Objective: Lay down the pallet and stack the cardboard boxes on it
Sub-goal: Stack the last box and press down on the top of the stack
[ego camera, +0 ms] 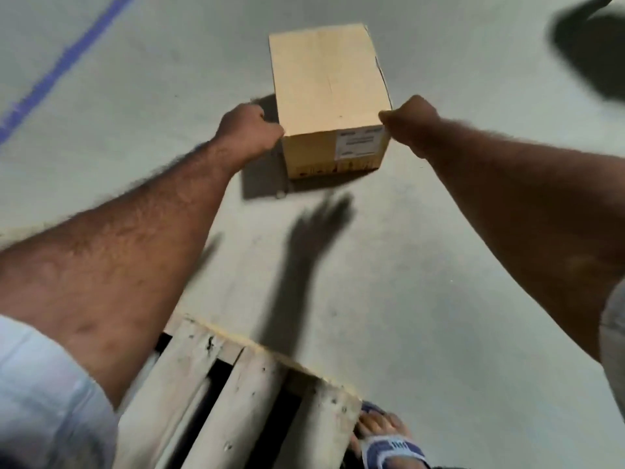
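Observation:
A tan cardboard box with a white label on its near face stands on the grey floor ahead of me. My left hand presses against the box's near left corner, fingers curled down its left side. My right hand grips the near right corner in the same way. Both arms are stretched forward. The box's underside looks close to the floor; I cannot tell whether it is lifted. A pale wooden pallet lies flat at my feet, only its far corner in view.
The floor is bare grey concrete with a blue painted line at the far left. A dark blurred shape sits at the top right. My sandalled right foot stands beside the pallet's right edge.

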`<action>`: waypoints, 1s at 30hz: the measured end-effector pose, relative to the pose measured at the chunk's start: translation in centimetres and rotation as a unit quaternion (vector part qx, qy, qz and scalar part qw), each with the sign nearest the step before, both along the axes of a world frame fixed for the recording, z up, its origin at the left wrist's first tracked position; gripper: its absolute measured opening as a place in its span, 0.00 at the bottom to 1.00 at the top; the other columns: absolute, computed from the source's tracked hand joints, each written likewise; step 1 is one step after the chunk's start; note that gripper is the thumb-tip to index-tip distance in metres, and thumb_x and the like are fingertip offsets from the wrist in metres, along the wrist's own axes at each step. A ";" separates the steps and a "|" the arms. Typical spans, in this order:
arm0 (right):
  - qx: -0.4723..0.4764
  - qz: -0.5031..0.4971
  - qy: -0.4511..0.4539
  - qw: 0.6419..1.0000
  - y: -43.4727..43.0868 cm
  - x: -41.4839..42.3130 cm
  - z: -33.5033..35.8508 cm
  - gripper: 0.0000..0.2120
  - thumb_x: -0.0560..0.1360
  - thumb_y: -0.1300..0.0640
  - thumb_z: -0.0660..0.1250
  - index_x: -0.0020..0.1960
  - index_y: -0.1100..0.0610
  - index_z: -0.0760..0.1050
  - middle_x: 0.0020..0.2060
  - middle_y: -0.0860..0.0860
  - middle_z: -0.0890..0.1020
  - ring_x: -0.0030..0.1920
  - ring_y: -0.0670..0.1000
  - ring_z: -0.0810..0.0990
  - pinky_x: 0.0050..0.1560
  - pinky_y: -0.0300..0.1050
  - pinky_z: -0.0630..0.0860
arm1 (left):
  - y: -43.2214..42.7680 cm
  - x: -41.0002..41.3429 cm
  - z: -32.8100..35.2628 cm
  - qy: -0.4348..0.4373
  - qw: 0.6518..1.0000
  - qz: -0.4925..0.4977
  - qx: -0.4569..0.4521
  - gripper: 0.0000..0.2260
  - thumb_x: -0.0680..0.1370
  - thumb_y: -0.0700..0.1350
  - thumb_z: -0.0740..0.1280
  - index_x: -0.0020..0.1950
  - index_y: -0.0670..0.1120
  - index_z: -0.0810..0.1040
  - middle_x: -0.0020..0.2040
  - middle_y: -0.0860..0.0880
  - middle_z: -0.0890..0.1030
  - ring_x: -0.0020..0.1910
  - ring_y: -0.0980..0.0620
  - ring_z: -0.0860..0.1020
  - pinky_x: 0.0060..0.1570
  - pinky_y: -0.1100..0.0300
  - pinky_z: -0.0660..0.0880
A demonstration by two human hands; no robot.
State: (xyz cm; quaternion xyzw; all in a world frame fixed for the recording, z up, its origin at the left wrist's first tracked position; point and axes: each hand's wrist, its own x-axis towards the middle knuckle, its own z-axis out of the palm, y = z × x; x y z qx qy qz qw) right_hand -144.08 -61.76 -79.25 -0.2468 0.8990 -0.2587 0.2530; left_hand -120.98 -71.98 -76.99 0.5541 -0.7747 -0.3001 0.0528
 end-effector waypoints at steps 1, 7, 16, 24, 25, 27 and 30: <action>-0.004 -0.009 -0.006 1.000 -0.5 -0.4 -0.6 0.21 0.76 0.49 0.67 0.64 0.61 0.74 0.61 0.57 0.80 0.60 0.56 0.80 0.50 0.46 0.78 | -0.4 -1.2 -0.8 0.028 0.999 0.000 0.016 0.18 0.76 0.51 0.68 0.62 0.43 0.78 0.56 0.46 0.79 0.54 0.47 0.78 0.44 0.62 0.69; -0.072 -0.042 -0.061 0.995 -3.2 -3.3 -3.6 0.29 0.81 0.46 0.63 0.74 0.63 0.63 0.65 0.58 0.75 0.60 0.56 0.78 0.47 0.45 0.74 | -3.7 -5.8 -3.9 0.102 0.992 0.064 0.043 0.30 0.78 0.53 0.67 0.76 0.43 0.64 0.75 0.44 0.68 0.71 0.44 0.70 0.65 0.53 0.71; -0.088 -0.041 -0.098 0.990 -4.4 -2.9 -7.1 0.08 0.82 0.52 0.61 0.55 0.57 0.69 0.50 0.55 0.79 0.42 0.52 0.80 0.26 0.40 0.68 | -3.8 -7.3 -7.3 0.138 0.979 0.095 0.117 0.26 0.83 0.45 0.63 0.79 0.46 0.57 0.76 0.47 0.67 0.72 0.47 0.68 0.63 0.58 0.66; -0.060 -0.034 -0.080 0.994 -4.2 -2.5 -5.2 0.06 0.76 0.58 0.67 0.51 0.60 0.75 0.43 0.54 0.83 0.44 0.55 0.84 0.43 0.48 0.84 | -4.7 -5.3 -6.6 0.157 0.975 0.074 0.136 0.29 0.74 0.46 0.74 0.73 0.44 0.70 0.66 0.47 0.78 0.61 0.48 0.78 0.63 0.50 0.76; -0.062 -0.025 -0.073 0.995 -4.1 -2.5 -4.5 0.05 0.75 0.58 0.68 0.48 0.60 0.76 0.40 0.53 0.83 0.41 0.54 0.85 0.43 0.48 0.85 | -4.7 -5.0 -6.0 0.162 0.975 0.080 0.131 0.32 0.71 0.49 0.76 0.72 0.44 0.70 0.65 0.47 0.78 0.60 0.48 0.79 0.61 0.48 0.78; -0.086 -0.008 -0.058 0.995 -3.9 -2.3 -2.6 0.07 0.72 0.55 0.69 0.44 0.58 0.76 0.38 0.52 0.83 0.39 0.54 0.86 0.40 0.47 0.85 | -4.9 -4.2 -4.2 0.181 0.974 0.093 0.103 0.33 0.65 0.56 0.76 0.66 0.45 0.75 0.60 0.47 0.81 0.55 0.47 0.81 0.55 0.47 0.81; -0.158 -0.002 -0.027 0.987 -3.6 -1.9 0.5 0.16 0.70 0.45 0.67 0.44 0.58 0.80 0.41 0.52 0.85 0.40 0.54 0.86 0.44 0.51 0.85 | -5.5 -2.9 -0.9 0.208 0.969 0.127 0.040 0.24 0.61 0.61 0.73 0.44 0.43 0.80 0.45 0.43 0.84 0.45 0.43 0.84 0.47 0.42 0.83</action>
